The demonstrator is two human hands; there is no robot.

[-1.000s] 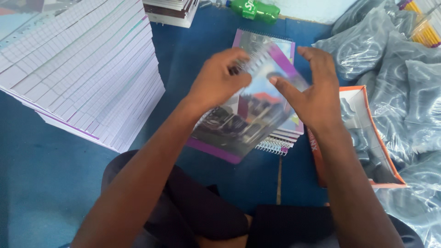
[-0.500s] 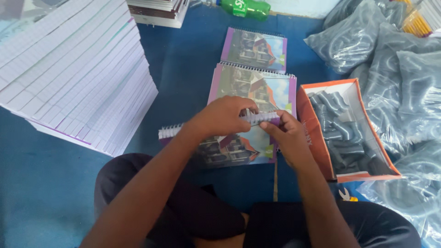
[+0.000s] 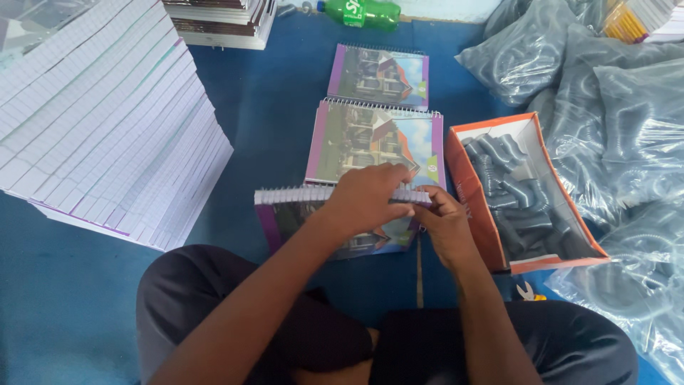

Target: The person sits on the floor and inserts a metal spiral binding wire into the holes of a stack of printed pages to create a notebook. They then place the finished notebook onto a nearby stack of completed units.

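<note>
left hand: the left hand [image 3: 370, 196] lies curled over the top edge of the nearest spiral-bound notebook with a house picture on its purple-bordered cover [image 3: 335, 224], fingers pressed onto its white plastic coil binding [image 3: 292, 194].
right hand: the right hand [image 3: 445, 221] pinches the coil's right end between fingertips, just beside the orange box.
notebook: flat on the blue floor [image 3: 271, 114], in front of the seated person's knees, coil edge away from the body.
doing it well: as a judgement, the left palm should hold the pages square while the right works the coil end, so the loops stay seated in the holes.
edges: an open orange cardboard box of grey coils [image 3: 524, 192] stands close on the right; two finished notebooks [image 3: 374, 135] lie just beyond; a fanned tall stack of lined paper sheets [image 3: 100, 121] is on the left.
open room: bare floor between stack and notebook; clear bags of grey coils [image 3: 613, 107] crowd the right.
</note>
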